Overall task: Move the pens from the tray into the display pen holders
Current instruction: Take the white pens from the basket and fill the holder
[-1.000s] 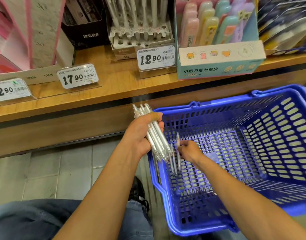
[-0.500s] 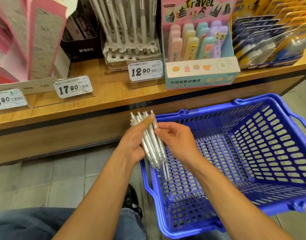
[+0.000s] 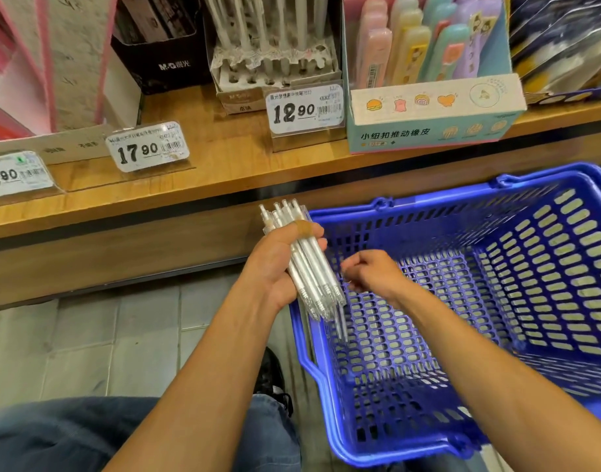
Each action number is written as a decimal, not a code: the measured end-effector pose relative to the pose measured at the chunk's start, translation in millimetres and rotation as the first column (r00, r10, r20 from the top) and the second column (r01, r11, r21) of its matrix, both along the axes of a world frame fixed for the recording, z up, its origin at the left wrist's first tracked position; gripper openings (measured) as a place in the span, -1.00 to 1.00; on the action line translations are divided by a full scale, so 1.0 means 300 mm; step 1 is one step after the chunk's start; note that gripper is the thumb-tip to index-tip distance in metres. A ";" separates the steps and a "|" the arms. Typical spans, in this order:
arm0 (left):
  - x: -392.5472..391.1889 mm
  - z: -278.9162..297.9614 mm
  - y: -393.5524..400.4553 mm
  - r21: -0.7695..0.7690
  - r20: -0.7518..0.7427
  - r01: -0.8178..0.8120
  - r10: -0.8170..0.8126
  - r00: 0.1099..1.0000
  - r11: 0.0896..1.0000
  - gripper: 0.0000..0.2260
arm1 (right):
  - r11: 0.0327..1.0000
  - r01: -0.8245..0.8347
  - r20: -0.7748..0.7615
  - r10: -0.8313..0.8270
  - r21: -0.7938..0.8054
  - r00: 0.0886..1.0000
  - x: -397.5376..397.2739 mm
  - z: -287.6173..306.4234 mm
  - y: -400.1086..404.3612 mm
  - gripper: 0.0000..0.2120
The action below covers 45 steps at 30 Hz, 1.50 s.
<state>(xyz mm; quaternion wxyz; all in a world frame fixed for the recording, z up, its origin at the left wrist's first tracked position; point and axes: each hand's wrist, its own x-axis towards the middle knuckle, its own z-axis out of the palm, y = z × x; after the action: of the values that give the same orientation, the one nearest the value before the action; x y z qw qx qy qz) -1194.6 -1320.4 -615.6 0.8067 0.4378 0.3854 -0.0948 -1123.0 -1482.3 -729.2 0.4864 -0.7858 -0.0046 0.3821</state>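
My left hand point(image 3: 275, 264) grips a bundle of several clear white pens point(image 3: 312, 270), tilted with their caps toward the shelf, just over the left rim of the blue plastic basket point(image 3: 428, 212). My right hand point(image 3: 374, 274) hovers beside the bundle's lower half, fingers curled and loosely apart, holding nothing I can see. The basket's mesh floor shows no pens. On the wooden shelf point(image 3: 203, 158) stands the white display pen holder point(image 3: 275, 66), with several white pens upright in its slots and some front holes vacant.
A black box point(image 3: 163, 46) stands left of the holder, a pastel eraser display box point(image 3: 431, 114) to its right. Price tags 17.90 point(image 3: 147, 151) and 12.90 point(image 3: 304, 110) line the shelf front. Tiled floor, my knee and a black shoe point(image 3: 271, 376) lie below.
My right hand added a single pen to the bundle, then drew back to the right. The view has closed in on the shelf.
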 end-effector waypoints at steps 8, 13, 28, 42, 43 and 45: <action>0.000 -0.035 0.028 -0.107 0.012 -0.043 0.044 0.999 0.993 -0.70 | 0.726 -0.284 -0.020 0.349 -0.626 0.937 -0.164 -0.318 0.055 -0.70; -0.001 -0.044 0.034 -0.080 0.000 -0.041 0.041 0.999 0.996 -0.73 | 0.748 -0.207 0.007 0.273 -0.631 0.962 -0.186 -0.314 0.075 -0.81; -0.023 0.009 0.053 -0.021 -0.071 -0.140 0.138 0.988 0.990 -0.90 | 0.975 0.065 -0.028 -0.061 0.212 0.998 -0.112 0.334 -0.060 -0.88; -0.026 0.025 0.032 -0.153 0.036 -0.074 0.081 0.996 0.985 -0.70 | 0.978 -0.069 0.412 -0.019 0.196 0.911 -0.140 0.426 0.166 -0.92; -0.023 0.021 0.032 -0.139 0.043 -0.059 0.065 0.997 0.988 -0.77 | 0.966 -0.064 0.365 -0.033 0.250 0.931 -0.121 0.414 0.156 -0.91; -0.020 0.015 0.035 -0.087 0.043 -0.038 0.042 0.998 0.995 -0.94 | 0.947 0.048 0.243 -0.130 0.318 0.961 -0.064 0.351 0.127 -0.84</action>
<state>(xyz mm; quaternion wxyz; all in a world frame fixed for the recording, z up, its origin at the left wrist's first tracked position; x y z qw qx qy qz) -1200.6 -1309.7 -611.2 0.8351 0.3968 0.3714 -0.0850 -1142.2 -1444.2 -624.0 0.6152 -0.7427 -0.0925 0.2477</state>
